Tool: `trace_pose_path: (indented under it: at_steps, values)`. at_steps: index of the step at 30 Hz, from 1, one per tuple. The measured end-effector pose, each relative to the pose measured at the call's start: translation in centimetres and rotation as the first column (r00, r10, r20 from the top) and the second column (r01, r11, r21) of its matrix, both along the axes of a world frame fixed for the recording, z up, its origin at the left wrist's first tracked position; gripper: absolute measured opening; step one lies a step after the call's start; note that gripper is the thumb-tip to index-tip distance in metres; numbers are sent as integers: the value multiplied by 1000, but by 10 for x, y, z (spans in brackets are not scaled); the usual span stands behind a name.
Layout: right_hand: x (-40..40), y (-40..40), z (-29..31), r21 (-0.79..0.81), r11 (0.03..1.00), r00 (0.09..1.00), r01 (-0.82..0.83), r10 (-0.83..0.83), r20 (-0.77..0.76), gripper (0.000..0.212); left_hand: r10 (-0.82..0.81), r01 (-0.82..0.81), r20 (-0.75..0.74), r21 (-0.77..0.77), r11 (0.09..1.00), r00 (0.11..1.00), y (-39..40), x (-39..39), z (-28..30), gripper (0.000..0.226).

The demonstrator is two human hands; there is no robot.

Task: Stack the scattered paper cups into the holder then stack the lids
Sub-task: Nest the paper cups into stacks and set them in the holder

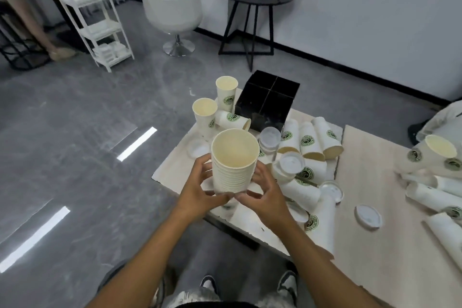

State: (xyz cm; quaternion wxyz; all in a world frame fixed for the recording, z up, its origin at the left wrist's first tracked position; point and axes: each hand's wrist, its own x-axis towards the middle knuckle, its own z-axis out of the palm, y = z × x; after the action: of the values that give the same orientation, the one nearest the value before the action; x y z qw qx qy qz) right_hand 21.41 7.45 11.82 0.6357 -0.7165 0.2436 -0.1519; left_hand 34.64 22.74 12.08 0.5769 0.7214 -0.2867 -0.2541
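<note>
Both hands clasp one nested stack of cream paper cups [233, 165] upright above the pale wooden bench [375, 182] — left hand [200, 192] and right hand [265, 195] curled round its lower part, fingertips nearly meeting. Beyond them sits the black four-compartment holder [267, 100]; the stack's base is hidden behind the fingers — loose cups and white plastic lids [368, 216] lie to the right.

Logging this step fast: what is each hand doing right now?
Left hand: grips the stack of nested cups from its left side.
Right hand: grips the same stack from its right.
</note>
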Motion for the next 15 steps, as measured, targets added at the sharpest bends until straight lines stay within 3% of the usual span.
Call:
trace_pose_path:
  at_steps: [7, 15]
  values:
    - [-23, -12, 31, -54, 979, 977, 196, -190, 102, 84, -114, 116, 49, -47, 992, 992, -33, 1, 35, 100]
    - [-67, -77, 88, -127, 886, 873, 445, -399, 280, 80, -322, 344, 140, -192, 919, 936, -140, -27, 95, 90]
